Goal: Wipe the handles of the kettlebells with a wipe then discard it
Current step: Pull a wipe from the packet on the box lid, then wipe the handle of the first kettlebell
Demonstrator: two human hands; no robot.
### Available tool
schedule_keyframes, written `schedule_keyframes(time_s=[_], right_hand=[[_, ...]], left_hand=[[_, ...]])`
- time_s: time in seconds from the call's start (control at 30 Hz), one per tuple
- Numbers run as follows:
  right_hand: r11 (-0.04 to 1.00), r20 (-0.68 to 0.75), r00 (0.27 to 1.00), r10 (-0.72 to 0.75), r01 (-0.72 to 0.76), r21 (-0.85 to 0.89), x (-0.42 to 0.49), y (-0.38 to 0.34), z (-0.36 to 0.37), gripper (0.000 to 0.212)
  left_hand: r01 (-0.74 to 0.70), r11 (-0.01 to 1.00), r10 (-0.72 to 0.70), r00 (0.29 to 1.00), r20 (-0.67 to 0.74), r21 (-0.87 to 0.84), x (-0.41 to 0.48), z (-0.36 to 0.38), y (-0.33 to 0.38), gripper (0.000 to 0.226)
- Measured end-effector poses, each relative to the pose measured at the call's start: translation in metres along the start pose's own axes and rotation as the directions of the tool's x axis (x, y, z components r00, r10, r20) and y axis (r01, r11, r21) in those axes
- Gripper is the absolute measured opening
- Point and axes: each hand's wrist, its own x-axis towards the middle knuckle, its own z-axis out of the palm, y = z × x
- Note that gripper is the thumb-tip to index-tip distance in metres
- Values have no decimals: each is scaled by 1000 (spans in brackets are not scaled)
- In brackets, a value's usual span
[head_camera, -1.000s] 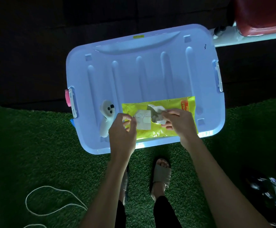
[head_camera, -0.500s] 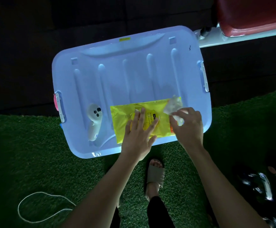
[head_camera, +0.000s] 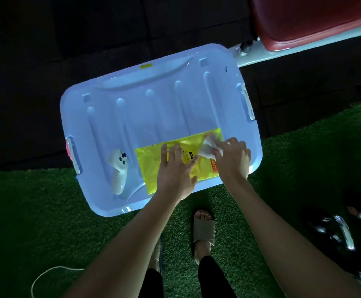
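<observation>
A yellow wipes pack (head_camera: 151,166) lies near the front edge of a pale blue bin lid (head_camera: 153,112). My left hand (head_camera: 176,168) presses flat on the pack with straight fingers. My right hand (head_camera: 232,158) pinches a white wipe (head_camera: 208,147) that hangs over the pack's right end. Dark kettlebells (head_camera: 336,229) with shiny handles stand on the grass at the lower right, mostly in shadow.
A white handheld controller (head_camera: 118,171) lies on the lid's left side. A red padded bench (head_camera: 312,20) on a white frame sits at the upper right. Green artificial turf (head_camera: 35,222) covers the floor, with a white cord (head_camera: 46,274) at the lower left. My sandalled feet stand below the bin.
My left hand went from pinching at the pack's opening to pressing flat on it. My right hand pulled the wipe out toward the right.
</observation>
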Motion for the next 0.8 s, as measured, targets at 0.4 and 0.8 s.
schedule_keyframes(time_s=[0.4,0.8], right_hand=[[769,-136,835,533,-411,489,-118,40,-82,17],[301,19,408,913,-703,645,-340,174,-127,20]], left_hand=[[-156,894,65,973,-223,-419,-87,-48,25,31],[-643,731,637,763,-112,-228,-142,-53,217,31]])
